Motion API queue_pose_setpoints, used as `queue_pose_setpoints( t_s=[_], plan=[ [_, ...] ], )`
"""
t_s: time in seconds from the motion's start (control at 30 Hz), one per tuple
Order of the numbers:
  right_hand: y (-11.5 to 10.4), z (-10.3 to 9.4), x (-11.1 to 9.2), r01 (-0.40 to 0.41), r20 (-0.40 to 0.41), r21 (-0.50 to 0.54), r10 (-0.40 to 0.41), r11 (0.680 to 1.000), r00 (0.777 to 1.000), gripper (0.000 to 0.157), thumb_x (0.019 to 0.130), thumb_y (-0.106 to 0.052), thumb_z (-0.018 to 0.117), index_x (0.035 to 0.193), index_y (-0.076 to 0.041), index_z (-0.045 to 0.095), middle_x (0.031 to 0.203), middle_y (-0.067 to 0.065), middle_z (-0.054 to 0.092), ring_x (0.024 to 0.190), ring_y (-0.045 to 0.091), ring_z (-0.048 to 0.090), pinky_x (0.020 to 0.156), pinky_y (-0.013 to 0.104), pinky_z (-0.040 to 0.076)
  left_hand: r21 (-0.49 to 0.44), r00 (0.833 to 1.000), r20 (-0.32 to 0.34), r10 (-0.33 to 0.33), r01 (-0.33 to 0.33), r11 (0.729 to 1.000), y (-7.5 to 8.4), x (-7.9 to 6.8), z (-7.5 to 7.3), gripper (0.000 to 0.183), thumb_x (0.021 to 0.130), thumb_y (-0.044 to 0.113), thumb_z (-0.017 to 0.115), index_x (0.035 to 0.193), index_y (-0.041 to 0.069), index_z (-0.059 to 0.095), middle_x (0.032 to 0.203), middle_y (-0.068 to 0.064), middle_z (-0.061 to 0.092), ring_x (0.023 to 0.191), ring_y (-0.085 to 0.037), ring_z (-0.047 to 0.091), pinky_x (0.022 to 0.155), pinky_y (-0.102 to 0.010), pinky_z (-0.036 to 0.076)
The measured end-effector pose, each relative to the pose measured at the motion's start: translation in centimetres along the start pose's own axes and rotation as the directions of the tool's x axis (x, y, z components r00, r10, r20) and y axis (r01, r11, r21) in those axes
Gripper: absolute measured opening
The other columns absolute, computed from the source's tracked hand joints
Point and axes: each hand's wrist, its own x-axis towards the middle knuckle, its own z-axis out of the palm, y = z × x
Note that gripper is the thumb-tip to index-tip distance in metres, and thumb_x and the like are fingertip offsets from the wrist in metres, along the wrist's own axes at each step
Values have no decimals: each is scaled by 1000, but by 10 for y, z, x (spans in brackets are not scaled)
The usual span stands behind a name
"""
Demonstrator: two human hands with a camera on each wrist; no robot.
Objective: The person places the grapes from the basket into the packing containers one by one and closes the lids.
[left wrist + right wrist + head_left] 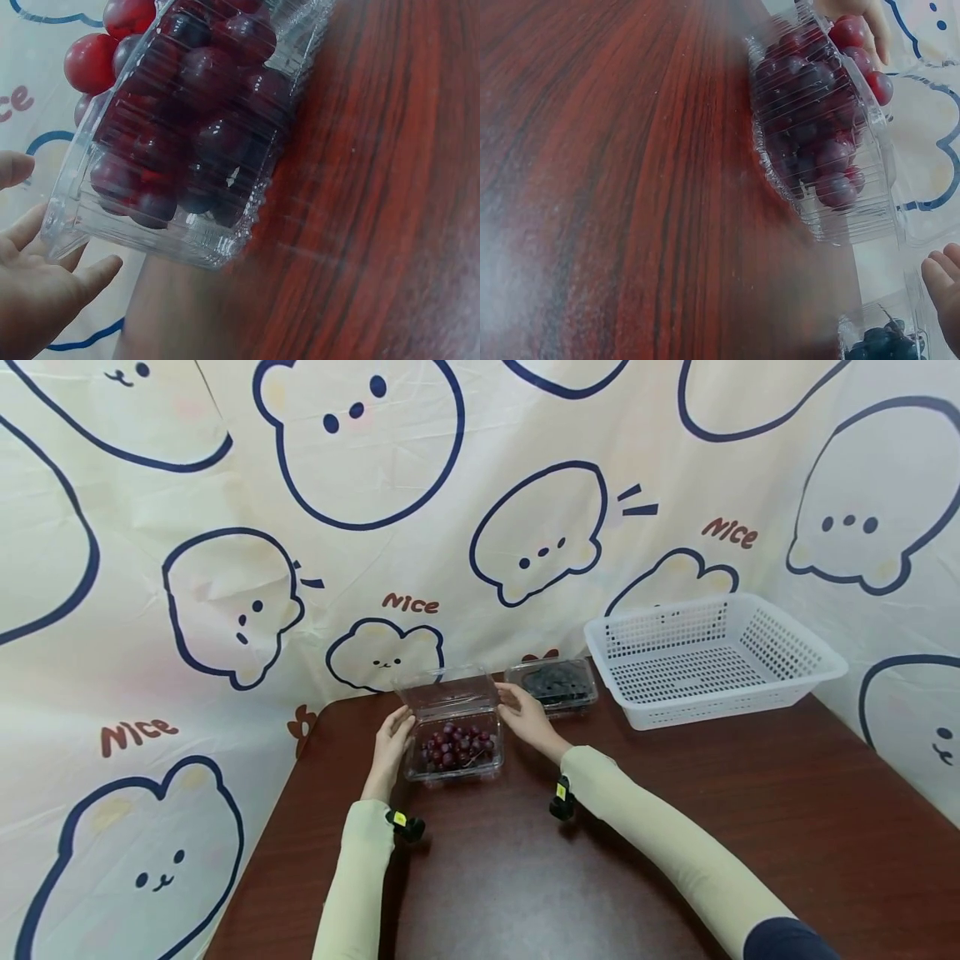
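A clear plastic clamshell box of red grapes stands on the table, its transparent lid raised at the back. My left hand is at the box's left side, and in the left wrist view its loosely spread fingers lie by the rim corner. On the other side, my right hand reaches to the lid's right edge with fingers extended; contact with the lid is hard to tell. Round grapes show through the ribbed wall in the right wrist view.
A second clear box of dark grapes sits behind my right hand. To its right, a white perforated plastic basket stands at the back of the brown wooden table. A patterned cloth hangs behind the table.
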Motion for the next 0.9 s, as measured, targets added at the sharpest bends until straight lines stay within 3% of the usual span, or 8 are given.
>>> queue_pose_setpoints(
  t_s=[0.2, 0.3, 0.6, 0.9],
  plan=[
    [-28, -8, -11, 14, 17, 32, -15, 999, 1000, 41, 95, -5, 49, 135, 3, 42, 134, 26, 46, 124, 36, 44, 99, 49, 40, 42, 1000, -12, -10, 11, 999, 5, -2, -1, 51, 97, 29, 48, 142, 9, 35, 145, -14, 36, 134, -27, 34, 109, -46, 27],
    [-35, -9, -14, 6, 28, 32, -7, 999, 1000, 41, 96, -7, 47, 135, 4, 42, 134, 25, 46, 125, 36, 44, 101, 49, 38, 60, 1000, -17, -16, 17, 998, 5, -2, -1, 52, 97, 32, 48, 142, 9, 35, 144, -15, 37, 133, -27, 35, 109, -47, 28],
    [-3, -1, -3, -8, -2, -53, 8, 999, 1000, 37, 98, -25, 48, 133, -13, 48, 131, 10, 53, 121, 23, 49, 100, 40, 42, 76, 1000, -26, -9, 11, 997, 4, -4, -2, 53, 96, 35, 48, 141, 8, 37, 142, -15, 40, 132, -27, 36, 108, -48, 29],
    [-4, -1, -5, -39, -3, -44, 39, 998, 999, 36, 98, -25, 48, 133, -16, 49, 131, 9, 52, 122, 22, 48, 99, 41, 42, 92, 1000, 4, -12, 11, 996, 2, -4, -4, 59, 98, 44, 40, 143, 8, 31, 147, -15, 33, 135, -28, 33, 109, -49, 26]
  ],
)
